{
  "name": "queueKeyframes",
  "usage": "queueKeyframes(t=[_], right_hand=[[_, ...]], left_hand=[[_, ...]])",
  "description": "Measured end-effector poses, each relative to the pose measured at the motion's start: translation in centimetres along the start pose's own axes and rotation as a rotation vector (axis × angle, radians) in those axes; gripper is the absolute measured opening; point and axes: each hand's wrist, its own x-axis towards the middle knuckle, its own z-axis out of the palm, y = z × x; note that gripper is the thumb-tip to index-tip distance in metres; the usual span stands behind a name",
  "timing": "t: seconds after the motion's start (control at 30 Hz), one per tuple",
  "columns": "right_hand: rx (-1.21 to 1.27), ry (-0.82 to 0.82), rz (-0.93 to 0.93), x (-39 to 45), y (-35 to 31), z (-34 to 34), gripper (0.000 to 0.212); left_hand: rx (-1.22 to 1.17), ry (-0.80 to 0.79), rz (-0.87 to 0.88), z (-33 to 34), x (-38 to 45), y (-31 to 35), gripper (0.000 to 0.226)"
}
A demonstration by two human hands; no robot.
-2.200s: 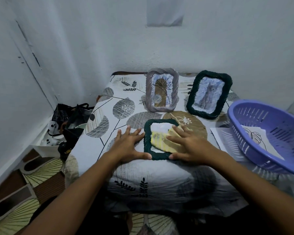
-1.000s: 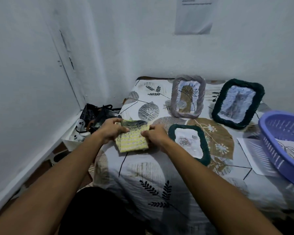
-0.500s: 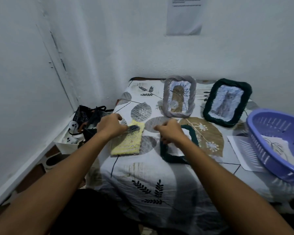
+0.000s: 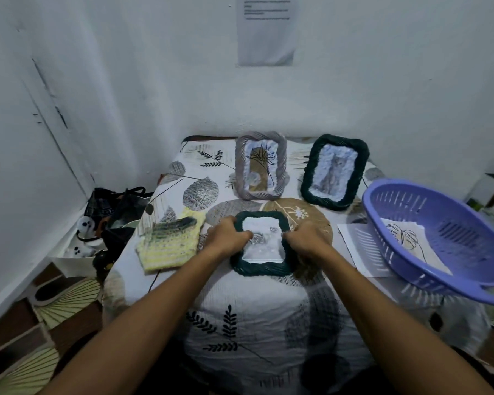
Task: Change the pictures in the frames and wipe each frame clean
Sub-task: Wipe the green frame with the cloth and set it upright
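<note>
Two forearms bare to lower frame edge, no sleeves in view. Left hand [image 4: 227, 238] and right hand [image 4: 307, 240] bare, ungloved.

A small dark green woven frame [image 4: 261, 246] lies flat on the bench, a pale flower picture [image 4: 264, 240] showing in it, gripped at both side edges. A folded yellow cloth [image 4: 170, 243] lies just left of it. Behind, a grey frame [image 4: 260, 165] with a plant drawing and a dark green frame [image 4: 334, 171] with a cat picture stand tilted back.
</note>
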Motion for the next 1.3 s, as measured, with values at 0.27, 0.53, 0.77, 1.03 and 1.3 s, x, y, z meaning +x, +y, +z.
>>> queueKeyframes(t=[0.27,0.53,0.77,1.03,1.3], right_hand=[[0.278,0.028,0.108,-0.1,-0.8,0.5,0.023],[0.913,-0.033,0.13,0.7,-2.6,-0.6,0.012],[1.03,-0.159,-0.037,3.1,-8.7,-0.5,0.02],[1.048,-0.282,-0.168,6.3,-16.1,3.2,0.02],[0.832,-0.287,-0.199,9.5,-15.9,7.5,0.034]], left_hand=[[-0.289,0.018,-0.065,0.4,0.1,0.5,0.037],[-0.796,0.168,0.004,-2.5,0.6,0.5,0.041],[-0.932,-0.042,-0.044,-9.4,2.0,-0.1,0.015],[-1.333,-0.164,0.052,-14.3,7.1,-3.3,0.032],[-1.281,-0.003,0.142,-14.6,12.0,-6.1,0.035]])
